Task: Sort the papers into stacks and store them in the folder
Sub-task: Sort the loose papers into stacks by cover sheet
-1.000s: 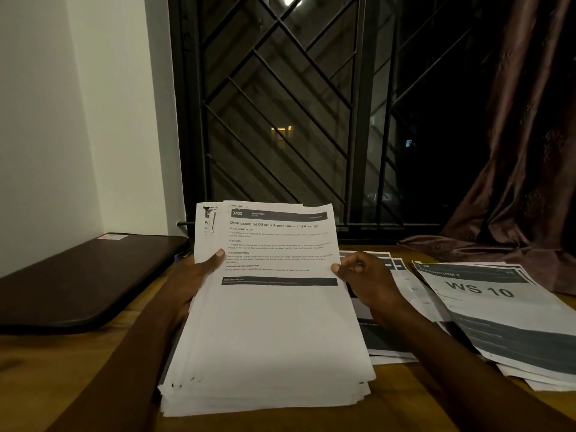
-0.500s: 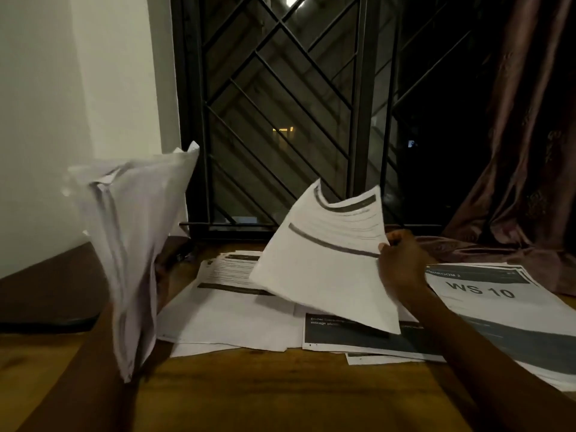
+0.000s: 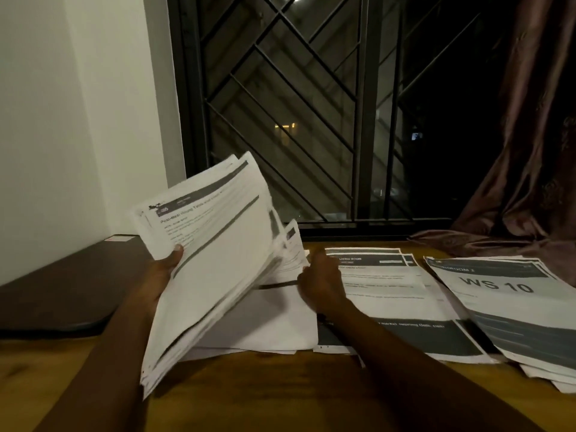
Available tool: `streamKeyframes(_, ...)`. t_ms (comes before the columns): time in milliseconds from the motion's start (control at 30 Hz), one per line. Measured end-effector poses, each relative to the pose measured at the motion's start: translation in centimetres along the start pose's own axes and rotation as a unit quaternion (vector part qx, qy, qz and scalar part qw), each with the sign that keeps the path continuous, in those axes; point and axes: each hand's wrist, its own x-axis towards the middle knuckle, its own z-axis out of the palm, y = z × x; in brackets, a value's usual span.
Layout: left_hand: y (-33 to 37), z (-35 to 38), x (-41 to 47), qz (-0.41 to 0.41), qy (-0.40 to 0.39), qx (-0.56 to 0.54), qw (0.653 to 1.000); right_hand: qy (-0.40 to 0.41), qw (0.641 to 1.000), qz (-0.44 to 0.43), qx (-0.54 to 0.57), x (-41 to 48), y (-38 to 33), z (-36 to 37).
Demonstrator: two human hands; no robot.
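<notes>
My left hand [image 3: 162, 272] is shut on a thick stack of printed papers [image 3: 215, 260], tilted up off the table with its top sheet facing me. My right hand [image 3: 321, 282] hovers at the stack's right edge, fingers curled and blurred, over loose sheets. Three piles lie on the wooden table [image 3: 249, 394]: a white pile [image 3: 274, 319] under the raised stack, a pile headed "LIVING ROOM" [image 3: 386, 294] in the middle, and a pile marked "WS 10" [image 3: 505, 310] at the right. A dark flat folder-like case [image 3: 62, 288] lies closed at the left.
A barred window [image 3: 280, 120] runs along the back of the table. A brown curtain [image 3: 530, 182] hangs at the right, its hem spilling onto the tabletop behind the "WS 10" pile. A white wall closes off the left side.
The sheet my right hand held half a second ago is no longer in the air. My left hand has swung the thick stack back from the far left toward the middle.
</notes>
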Motion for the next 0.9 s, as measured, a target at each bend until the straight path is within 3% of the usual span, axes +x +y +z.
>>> streamKeyframes(100, -0.3, 1.7, -0.8, 0.029, 0.009, 0.035, 0.999, -0.047, 0.999, -0.025, 0.010, 0.0, 0.2, -1.3)
streamKeyframes(233, -0.4, 2.5, -0.7, 0.051, -0.008, 0.049, 0.997, -0.005, 0.992, -0.005, 0.127, 0.7, -1.4, -4.4)
streamKeyframes(333, -0.5, 3.5, -1.1, 0.026, -0.043, 0.073, 0.996, -0.134, 0.951, 0.078, 0.267, 0.0, -1.3, -6.2)
streamKeyframes(400, -0.6, 3.8, -1.3, 0.025, -0.065, 0.069, 0.995, -0.158, 0.951, 0.067, 0.256, -0.2, -0.4, -6.9)
streamKeyframes(533, -1.0, 4.3, -2.3, -0.045, -0.131, -0.029, 0.990, -0.089, 0.978, 0.036, 0.184, -0.1, 0.9, -6.2)
streamKeyframes(700, -0.7, 5.4, -3.4, -0.074, -0.213, -0.077, 0.971, -0.016, 0.961, 0.072, 0.265, 0.5, 1.6, -6.5)
streamKeyframes(900, -0.9, 5.1, -2.9, -0.074, -0.185, -0.023, 0.980, -0.014, 0.972, 0.087, 0.218, 1.7, 2.4, -6.8)
